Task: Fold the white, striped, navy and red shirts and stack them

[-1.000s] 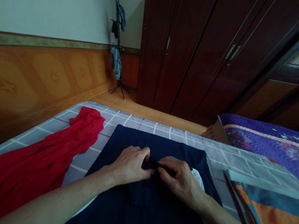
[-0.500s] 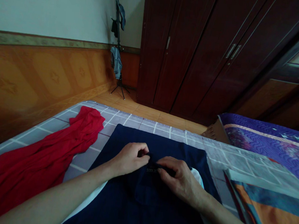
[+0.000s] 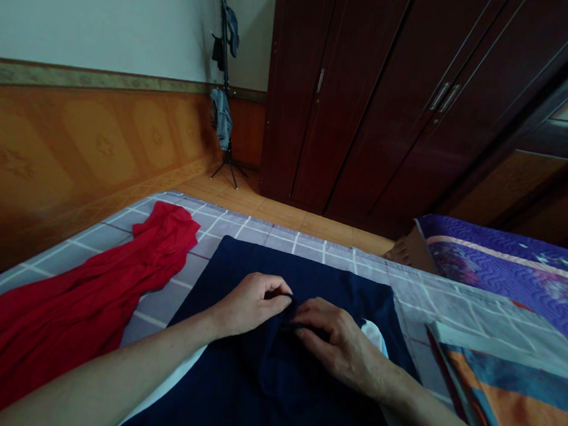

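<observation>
A navy blue garment with white side panels (image 3: 296, 402) lies spread over the checked bedsheet in front of me. My left hand (image 3: 258, 304) pinches a bit of dark fabric near the garment's middle, thumb against forefinger. Close by on its right, my right hand (image 3: 335, 338) is also closed on a dark edge of the same cloth. Which part of the garment the fingers hold, I cannot make out exactly. White cloth shows beside both forearms.
A crumpled red garment (image 3: 88, 308) stretches along the left. Folded striped cloth (image 3: 527, 397) in orange and grey-blue lies at right. Beyond the checked bedsheet (image 3: 311, 242) are a dark wardrobe (image 3: 365, 100), a coat rack (image 3: 224, 80) and a purple quilted cover (image 3: 520, 262).
My left hand has shifted slightly right, so the two hands are closer together. The lettered label seen between them earlier is now covered.
</observation>
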The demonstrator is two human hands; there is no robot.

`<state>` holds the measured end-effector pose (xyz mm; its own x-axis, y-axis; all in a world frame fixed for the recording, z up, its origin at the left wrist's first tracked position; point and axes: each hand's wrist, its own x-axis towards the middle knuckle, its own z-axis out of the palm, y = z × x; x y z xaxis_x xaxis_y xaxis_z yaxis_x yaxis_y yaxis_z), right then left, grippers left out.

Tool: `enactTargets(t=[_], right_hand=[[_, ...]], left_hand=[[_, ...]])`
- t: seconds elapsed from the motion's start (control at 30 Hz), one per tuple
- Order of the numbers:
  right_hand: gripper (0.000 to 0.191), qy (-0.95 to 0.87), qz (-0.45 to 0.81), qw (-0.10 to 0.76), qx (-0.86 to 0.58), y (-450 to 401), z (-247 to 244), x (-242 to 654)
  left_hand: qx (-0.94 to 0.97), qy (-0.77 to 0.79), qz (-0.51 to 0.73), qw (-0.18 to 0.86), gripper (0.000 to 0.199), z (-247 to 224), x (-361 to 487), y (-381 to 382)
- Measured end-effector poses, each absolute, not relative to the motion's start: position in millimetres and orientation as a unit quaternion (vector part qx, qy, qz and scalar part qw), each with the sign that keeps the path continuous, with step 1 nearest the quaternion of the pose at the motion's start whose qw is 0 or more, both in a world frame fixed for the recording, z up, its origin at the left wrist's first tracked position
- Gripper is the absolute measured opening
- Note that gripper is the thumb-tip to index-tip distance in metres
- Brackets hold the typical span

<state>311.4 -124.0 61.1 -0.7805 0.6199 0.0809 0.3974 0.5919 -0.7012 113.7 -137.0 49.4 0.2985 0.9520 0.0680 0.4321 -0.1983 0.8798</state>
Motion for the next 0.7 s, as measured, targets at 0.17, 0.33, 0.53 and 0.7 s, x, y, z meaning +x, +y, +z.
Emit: enactTargets(t=[0.17, 0.33, 0.53, 0.7], right_hand=[[0.020, -0.859, 0.354, 0.183, -0.322, -122.3, 58.4, 311.7], [0.028, -0.812, 0.410, 0.200, -0.364, -118.2, 57.2, 312.6], [0.031, -0.790, 0.438, 0.211, -0.373, -115.1, 54.0, 315.1], [0.035, -0.815, 0.404, 0.210, -0.358, -114.3, 55.1, 315.1]], left_hand=[[0.723, 0.461, 0.296, 0.421, 0.025, 52.0, 110.4, -138.9], [0.746, 0.389, 0.239, 0.484, 0.044, 60.6, 98.3, -138.3], [0.772, 0.385, 0.180, 0.474, 0.081, 69.8, 91.9, -138.5], [0.787, 0.397, 0.214, 0.421, 0.068, 67.2, 99.2, -139.8]])
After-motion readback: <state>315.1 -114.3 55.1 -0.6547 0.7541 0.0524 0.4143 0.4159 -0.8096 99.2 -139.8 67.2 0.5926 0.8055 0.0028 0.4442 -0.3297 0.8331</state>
